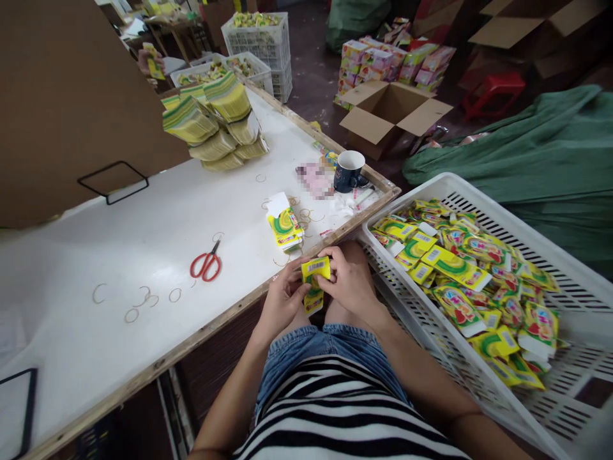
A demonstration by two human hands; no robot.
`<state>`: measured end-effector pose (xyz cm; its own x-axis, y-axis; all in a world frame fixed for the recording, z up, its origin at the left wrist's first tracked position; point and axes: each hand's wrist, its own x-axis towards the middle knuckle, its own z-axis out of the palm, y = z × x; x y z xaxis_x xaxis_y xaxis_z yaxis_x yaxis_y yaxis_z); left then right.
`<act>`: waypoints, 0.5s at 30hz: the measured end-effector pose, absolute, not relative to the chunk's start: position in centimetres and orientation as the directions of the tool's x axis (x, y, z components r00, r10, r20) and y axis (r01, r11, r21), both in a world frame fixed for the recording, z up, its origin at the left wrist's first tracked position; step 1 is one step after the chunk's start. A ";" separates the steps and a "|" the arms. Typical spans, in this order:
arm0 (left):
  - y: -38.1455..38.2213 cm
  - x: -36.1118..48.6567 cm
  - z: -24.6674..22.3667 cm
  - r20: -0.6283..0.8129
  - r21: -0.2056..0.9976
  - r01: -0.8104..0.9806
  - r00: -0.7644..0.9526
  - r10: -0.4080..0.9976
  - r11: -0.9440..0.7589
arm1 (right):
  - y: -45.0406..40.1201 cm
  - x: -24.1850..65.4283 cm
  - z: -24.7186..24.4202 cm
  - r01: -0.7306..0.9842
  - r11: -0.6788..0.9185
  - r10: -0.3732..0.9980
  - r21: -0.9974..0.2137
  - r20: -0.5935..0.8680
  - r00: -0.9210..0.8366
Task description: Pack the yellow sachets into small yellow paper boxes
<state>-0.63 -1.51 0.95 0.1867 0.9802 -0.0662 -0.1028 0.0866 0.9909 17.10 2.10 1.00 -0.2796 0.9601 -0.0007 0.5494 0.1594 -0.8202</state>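
Two hands (285,295) (347,277) pinching one yellow packet (315,294); white wood-edged table (158,246), open carton (366,121), dark floor (313,70)

A yellow packet (313,301) is held between the left hand (283,292) and the right hand (348,280), above the lap. From it, a small stack of cards (283,229) is seen at eleven o'clock, larger stacks (215,124) farther out that way, red-handled scissors (211,259) at nine, and a packet-filled white crate (582,319) at three.
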 end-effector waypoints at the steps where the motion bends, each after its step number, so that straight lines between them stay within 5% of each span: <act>1: -1.4 -0.8 1.0 -0.068 0.989 -0.113 0.185 0.980 0.090 | 2.1 17.2 0.9 0.539 0.175 0.958 -0.824 0.018 -0.285; 10: -1.1 0.6 1.2 -0.069 0.974 -0.196 0.207 0.976 0.111 | 1.5 18.0 -0.6 0.154 0.233 0.952 -0.960 0.193 -0.238; 12: -0.4 1.2 1.3 -0.016 0.989 -0.141 0.159 0.987 0.039 | 1.5 18.9 0.2 0.191 0.290 0.954 -0.938 0.267 -0.135; 15: 2.1 0.4 1.1 0.129 0.980 0.170 -0.153 0.980 -0.103 | 2.2 21.7 1.8 0.491 0.367 0.827 -0.790 0.519 0.217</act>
<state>0.36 2.11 1.13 -0.1526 0.9798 0.1289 0.1696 -0.1025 0.9802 21.73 2.20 1.79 0.2174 0.8266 0.5192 0.4906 0.3673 -0.7902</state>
